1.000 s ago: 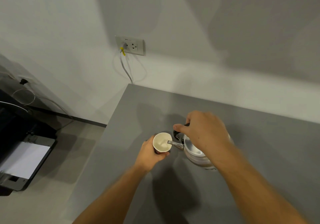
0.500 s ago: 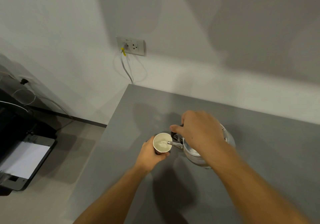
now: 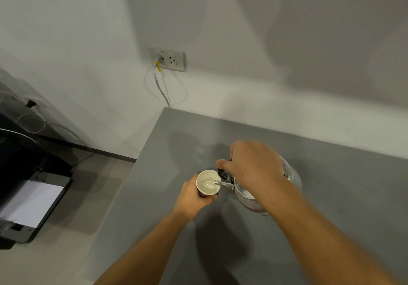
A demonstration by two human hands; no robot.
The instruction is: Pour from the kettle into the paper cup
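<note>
A white paper cup (image 3: 208, 182) stands on the grey table (image 3: 331, 196), with my left hand (image 3: 191, 198) wrapped around its near side. My right hand (image 3: 251, 165) grips the black handle of a shiny metal kettle (image 3: 249, 196), which is tilted toward the left. The kettle's thin spout reaches over the cup's rim, and liquid shows inside the cup. My hand and forearm hide much of the kettle's body.
The table's left edge (image 3: 132, 174) runs close to the cup, with floor beyond it. A black printer (image 3: 28, 207) with white paper sits on the floor at left. A wall socket (image 3: 167, 59) with a plugged cable hangs behind the table.
My right hand has tipped the kettle further toward the cup, raising its back end. Liquid now fills more of the cup. My left hand has stayed on the cup.
</note>
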